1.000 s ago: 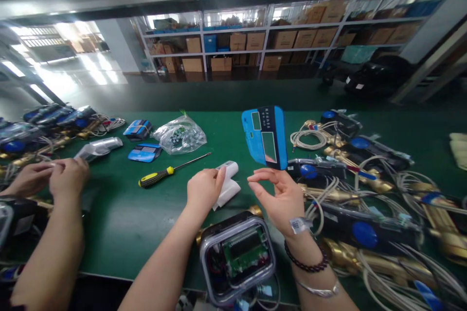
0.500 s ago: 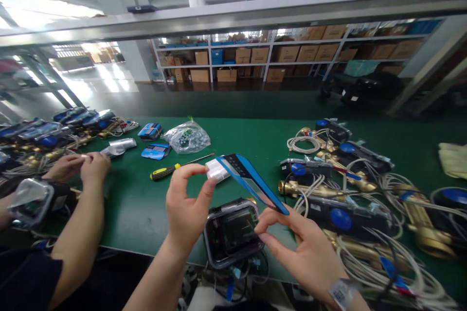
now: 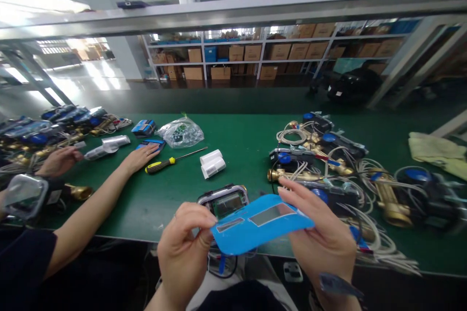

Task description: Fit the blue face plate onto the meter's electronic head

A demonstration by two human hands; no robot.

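A blue label sheet (image 3: 233, 240) with two clear windows is stretched between my hands, tilted above the table edge. My left hand (image 3: 188, 243) pinches its left end between thumb and fingertips. At the right end, my right hand (image 3: 319, 233) has the sheet's edge between its thumb and extended fingers. Behind the sheet, partly hidden by it, lies a meter housing (image 3: 228, 201) with a clear cover and a circuit board inside. Two white label rolls (image 3: 212, 164) lie just beyond the housing.
A co-worker's hand (image 3: 142, 158) touches blue labels at the left, beside a yellow-black screwdriver (image 3: 160, 165). A plastic bag (image 3: 181, 132) of small parts lies behind. Brass-fitted meters with coiled cables (image 3: 292, 136) crowd the right side; more meters (image 3: 44, 129) stand far left.
The blue sheet has turned from a steep slant to a flatter pose, and my left hand has gone from the white rolls to its end. The co-worker's hand has reached right to the blue labels.
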